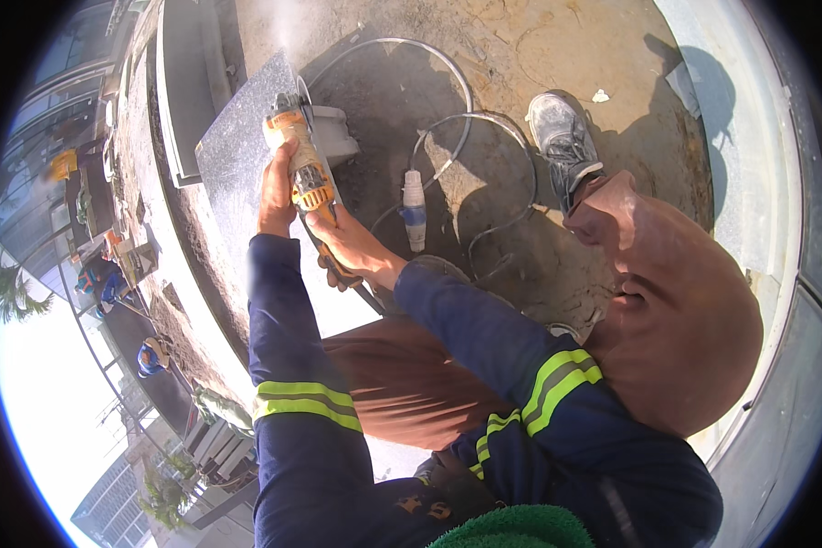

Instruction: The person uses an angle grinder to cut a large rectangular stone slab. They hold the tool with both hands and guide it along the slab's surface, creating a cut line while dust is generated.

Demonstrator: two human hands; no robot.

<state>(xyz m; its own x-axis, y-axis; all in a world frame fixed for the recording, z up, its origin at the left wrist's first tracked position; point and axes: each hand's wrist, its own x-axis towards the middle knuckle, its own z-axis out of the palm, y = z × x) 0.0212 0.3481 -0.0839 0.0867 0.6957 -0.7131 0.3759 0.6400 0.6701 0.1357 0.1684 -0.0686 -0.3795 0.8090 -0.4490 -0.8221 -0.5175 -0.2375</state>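
An orange and black angle grinder (312, 187) lies along the edge of a grey speckled stone slab (237, 146), its disc at the far end over the slab's edge. My left hand (278, 192) is closed around the front of its body. Closed on the rear handle is my right hand (361, 247), nearer to me. Pale dust rises beyond the disc at the top of the view. The disc is seen nearly edge-on, so how deep it sits in the slab is hidden.
A grey cable (470, 87) loops over the dirt ground to a white and blue plug connector (413, 210). My shoe (562, 132) stands at the right, beside a pale panel (731, 119). A pale block (336, 135) is by the slab. Other people (152, 356) are at far left.
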